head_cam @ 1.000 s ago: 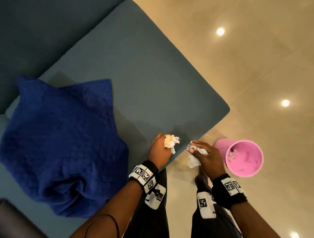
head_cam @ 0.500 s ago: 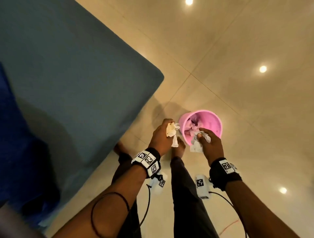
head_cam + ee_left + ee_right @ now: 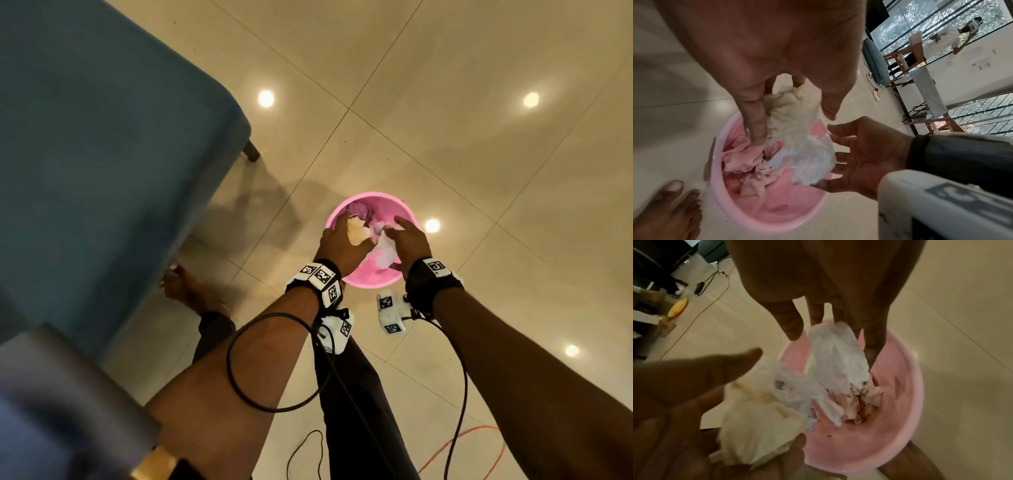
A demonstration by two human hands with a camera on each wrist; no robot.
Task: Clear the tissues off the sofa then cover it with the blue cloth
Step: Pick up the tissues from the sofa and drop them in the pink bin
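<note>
dropping is under way: 2 crumpled tissues sit directly over the pink bin [image 3: 371,279], the landmark for this report. the cream tissue [image 3: 795,112] is against the fingers of the left hand [image 3: 342,245], just above the bin's mouth on the sofa side. the white tissue [image 3: 835,356] hangs at the fingertips of the right hand [image 3: 409,245], above the bin's far side from the sofa. both hands are spread, fingers straight and pointing down into the bin, close beside one another but not touching; neither is curled round its tissue. judgement: both tissues are being let go, though whether they have fully left the fingers cannot be told.

inside the bin, below both hands, lie more crumpled tissues [image 3: 744,160], pink-tinted by the bin walls.

the sofa [image 3: 102,154], to the left of the bin and near it, shows a bare blue-grey seat in the part in view; no tissue is seen on it. the rest of the seat is out of frame, so full clearance cannot be confirmed.

the blue cloth is not in view, and the visible seat is uncovered.

assessment: step 1, clearing tissues, appears at or near its end. step 2, covering the sofa, is not yet begun. remaining work: check the seat for stray tissues, fetch the cloth, spread it over the seat.
</note>
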